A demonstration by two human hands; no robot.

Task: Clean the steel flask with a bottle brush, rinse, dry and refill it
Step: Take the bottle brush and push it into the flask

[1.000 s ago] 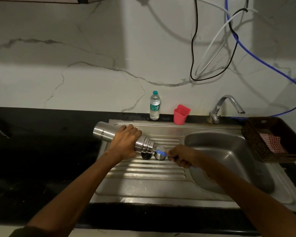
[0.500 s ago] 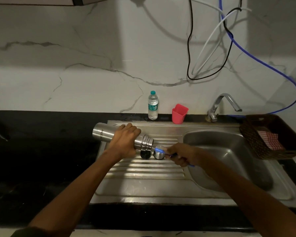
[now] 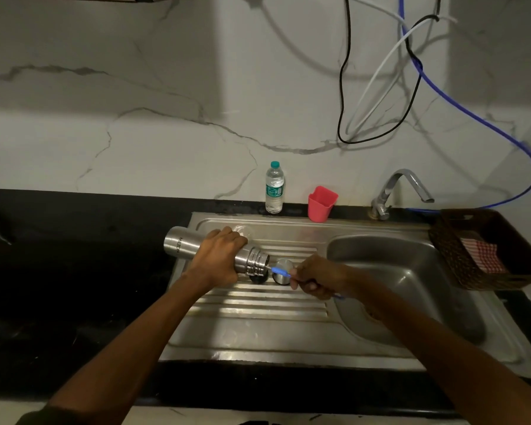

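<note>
My left hand (image 3: 219,259) grips the steel flask (image 3: 181,245) around its middle and holds it sideways above the ribbed drainboard (image 3: 258,305), mouth pointing right. The blue-handled bottle brush (image 3: 280,272) is gripped in my right hand (image 3: 318,279), and its wire stem enters the flask's threaded mouth (image 3: 258,264). The brush head is hidden inside. Below the mouth, a steel cap (image 3: 284,273) and a black stopper (image 3: 258,279) rest on the drainboard.
A steel sink basin (image 3: 411,280) lies to the right with a tap (image 3: 402,190) behind it. At the back wall stand a plastic water bottle (image 3: 274,188) and a red cup (image 3: 321,204). A brown basket (image 3: 485,250) with a checked cloth sits far right. Black counter (image 3: 74,271) extends left.
My right hand has drawn back slightly to the right, exposing a bit more of the blue handle outside the flask mouth. The flask stays held in place.
</note>
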